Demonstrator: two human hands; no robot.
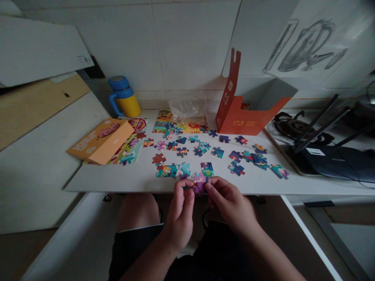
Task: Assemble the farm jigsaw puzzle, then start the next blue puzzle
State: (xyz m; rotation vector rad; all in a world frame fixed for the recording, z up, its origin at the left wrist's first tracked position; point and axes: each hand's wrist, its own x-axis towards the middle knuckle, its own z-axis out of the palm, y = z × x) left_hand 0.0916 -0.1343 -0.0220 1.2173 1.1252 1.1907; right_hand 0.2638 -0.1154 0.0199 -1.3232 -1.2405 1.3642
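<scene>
Between my two hands, just above the desk's front edge, is a purple puzzle piece (200,184). My left hand (181,205) pinches its left side, and the fingertips of my right hand (225,199) close on its right side. A bit of dark blue shows by the right fingertips; whether it is a second piece I cannot tell. Just beyond my hands lies a joined strip of puzzle pieces (173,170) with a white rabbit on it. Right of that strip is a purple and green puzzle piece (208,169). Several loose puzzle pieces (217,152) are scattered farther back.
On the left, an orange box (101,140) lies over a colourful sheet (136,150). Behind stand a blue and yellow bottle (124,97), a clear plastic bag (189,107) on a picture sheet (161,123), and an open red box (246,119). A black router (336,158) sits at right.
</scene>
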